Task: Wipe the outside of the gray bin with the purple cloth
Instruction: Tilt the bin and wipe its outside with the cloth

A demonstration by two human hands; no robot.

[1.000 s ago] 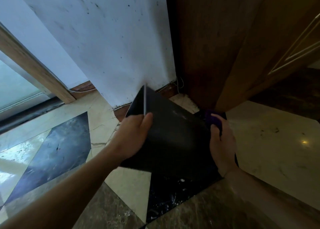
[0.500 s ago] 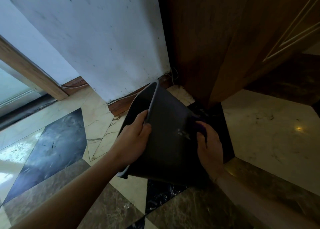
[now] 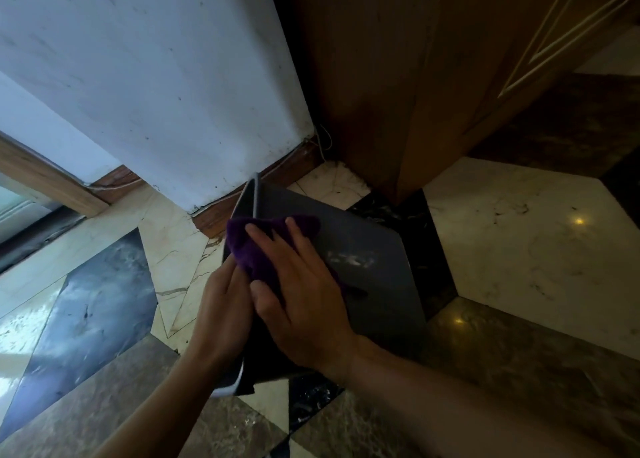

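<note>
— Two hands on the job, then. Who holds what?

— The right hand (image 3: 301, 305) lies flat, fingers spread, pressing the purple cloth (image 3: 263, 246) against the outer wall of the gray bin (image 3: 374, 284). Just beside it, touching at the thumb side, the left hand (image 3: 221, 315) is curled closed around the bin's rim, steadying it; how firmly, I cannot tell.

— And the bin itself?

— Tipped on its side under both palms, resting on the patterned marble floor (image 3: 519, 249), its opening turned away to the left of the grip.

— How far along is the wiping?

— Partway, I would judge. Past the fingertips, to the right of the cloth, a pale smear (image 3: 349, 260) marks the wall, so that patch looks undone. The sides facing the floor and away cannot be seen.

— Anything beyond?

— A scuffed white wall (image 3: 156, 76) and a wooden cabinet (image 3: 381, 76) stand near, behind the bin.
</note>
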